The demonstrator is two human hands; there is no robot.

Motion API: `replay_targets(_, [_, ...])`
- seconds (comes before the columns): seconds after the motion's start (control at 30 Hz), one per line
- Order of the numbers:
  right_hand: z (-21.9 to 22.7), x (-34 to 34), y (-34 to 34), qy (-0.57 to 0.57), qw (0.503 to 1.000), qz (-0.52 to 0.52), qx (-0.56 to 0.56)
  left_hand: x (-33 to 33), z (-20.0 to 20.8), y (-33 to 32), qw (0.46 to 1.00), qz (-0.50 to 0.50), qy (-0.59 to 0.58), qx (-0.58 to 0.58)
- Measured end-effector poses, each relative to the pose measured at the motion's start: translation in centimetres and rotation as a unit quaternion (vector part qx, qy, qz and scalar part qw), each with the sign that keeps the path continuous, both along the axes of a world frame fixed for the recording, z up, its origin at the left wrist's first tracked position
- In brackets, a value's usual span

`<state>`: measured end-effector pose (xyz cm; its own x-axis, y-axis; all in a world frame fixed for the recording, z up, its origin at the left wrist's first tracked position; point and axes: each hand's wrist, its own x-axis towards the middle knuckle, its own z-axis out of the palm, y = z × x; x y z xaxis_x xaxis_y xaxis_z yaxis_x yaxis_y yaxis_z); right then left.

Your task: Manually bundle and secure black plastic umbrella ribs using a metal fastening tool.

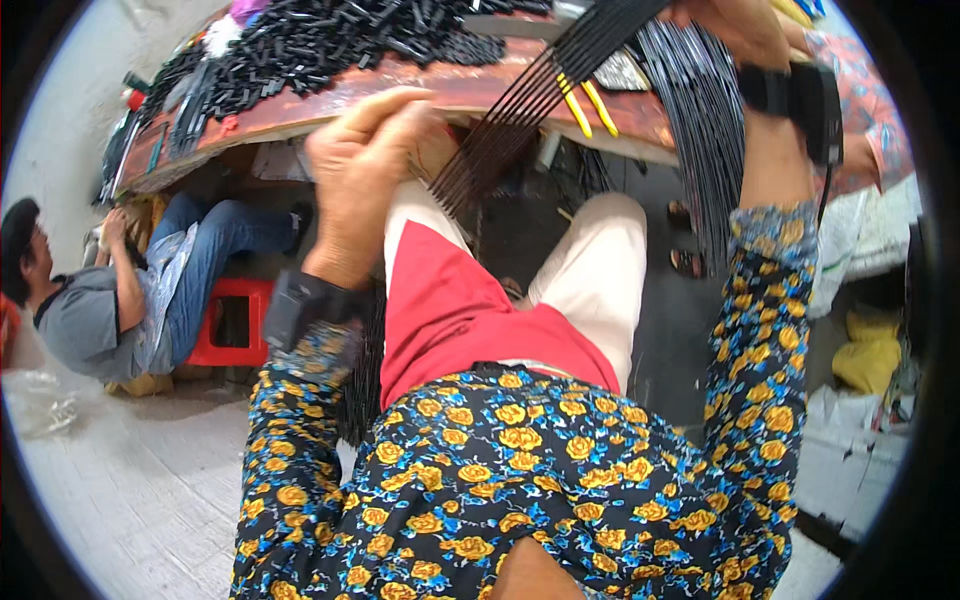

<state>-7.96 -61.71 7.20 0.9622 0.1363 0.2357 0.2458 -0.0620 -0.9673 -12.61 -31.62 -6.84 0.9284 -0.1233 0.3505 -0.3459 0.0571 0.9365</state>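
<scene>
At the top, my right hand (pixel 702 14) grips a fanned bundle of thin black rods (pixel 535 100), partly cut off by the view's edge. The rods slant down to the left, their lower ends above my left thigh. Just beside those ends is my left hand (pixel 365 165), raised with bent fingers and smeared by motion; whether it holds anything is unclear. Behind the rods, pliers with yellow handles (pixel 590 105) lie at the table's edge. More long black rods (pixel 705 140) hang over the edge near my right forearm.
Small black tubular parts (pixel 330 45) are heaped on the reddish table (pixel 470 88). At left a person (pixel 110 280) sits by a red stool (pixel 228 325). Another person's patterned sleeve (pixel 850 100) shows at right. Yellow sacks (pixel 868 355) lie low on the right.
</scene>
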Motion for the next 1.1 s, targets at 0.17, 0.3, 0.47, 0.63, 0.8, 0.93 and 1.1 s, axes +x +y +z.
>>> replay_targets(0.17, [-0.7,1.4,-0.6,-0.029,0.98,0.108,-0.163,2.6,-7.4,3.8,0.946,-0.11,-0.084,0.293])
replay_targets(0.3, [-1.0,2.4,-0.6,-0.006,0.963,0.149,-0.225,0.3,-11.0,0.9,0.912,-0.184,-0.041,0.364])
replay_targets(0.47, [-3.5,1.5,-0.3,0.018,0.949,0.18,-0.256,-0.8,-13.9,-1.4,0.9,-0.19,-0.031,0.392])
replay_targets(0.63, [-5.7,1.0,0.5,0.034,0.941,0.212,-0.26,-0.3,-15.4,-1.5,0.882,-0.224,-0.043,0.413])
replay_targets(0.8, [-4.8,1.1,1.0,0.045,0.936,0.231,-0.262,0.6,-14.5,-2.9,0.851,-0.192,-0.058,0.485])
replay_targets(0.93, [-6.6,1.2,1.9,0.047,0.935,0.231,-0.266,-1.2,-19.1,-3.1,0.88,-0.175,-0.103,0.43])
replay_targets(1.1, [-10.6,3.8,5.1,0.097,0.923,0.27,-0.255,-4.8,-19.8,-4.9,0.856,-0.298,0.227,0.356])
